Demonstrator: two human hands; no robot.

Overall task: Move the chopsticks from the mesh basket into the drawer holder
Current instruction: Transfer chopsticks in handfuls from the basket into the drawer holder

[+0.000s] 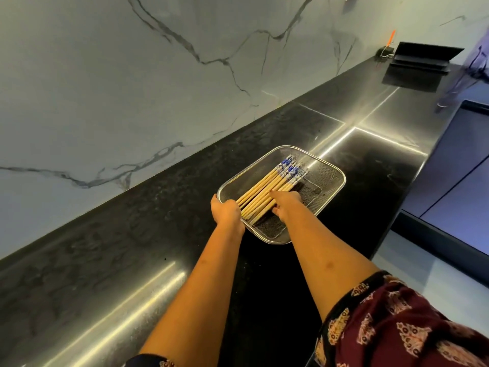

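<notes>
Patterned maroon sleeve [397,327] nearest, both arms reach to the rectangular steel mesh basket [328,176] on the black counter [132,247]. Right hand [287,203] closes over the bundled wooden blue-tipped chopsticks [267,192], which point diagonally away; left hand [226,210] cups their near ends.

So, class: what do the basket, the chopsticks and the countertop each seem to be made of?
Mesh basket: fine woven metal mesh with a shiny silver rim, probably steel. Chopsticks: pale tan shafts, likely bamboo or wood, with blue-and-white patterned tops, possibly printed. Countertop: polished black, faintly mottled, mirror-like reflections; stone or a stone-like composite.
</notes>
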